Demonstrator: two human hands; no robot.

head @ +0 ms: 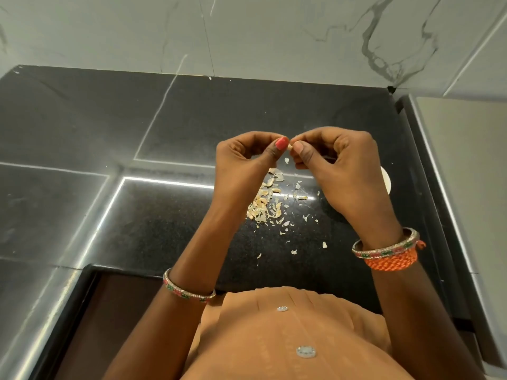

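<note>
Pale clove [290, 145] pinched between left hand [247, 160] and right hand [343, 171] above peelings [267, 205].

Single view, worn on my head: wide-angle, facing forward and steeply down, close range. Left hand [244, 163] and right hand [340, 168] centre-frame over the surface [164, 119]; wall [247, 31] beyond.

Counter [82, 127] open at left; peel pile [267, 200] at centre; white dish [386, 182] at right; wall [247, 34] closes back.

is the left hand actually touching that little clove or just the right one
Touching. The head view shows the left hand with its thumb tip pressed against the clove, which the right hand pinches too.
</note>
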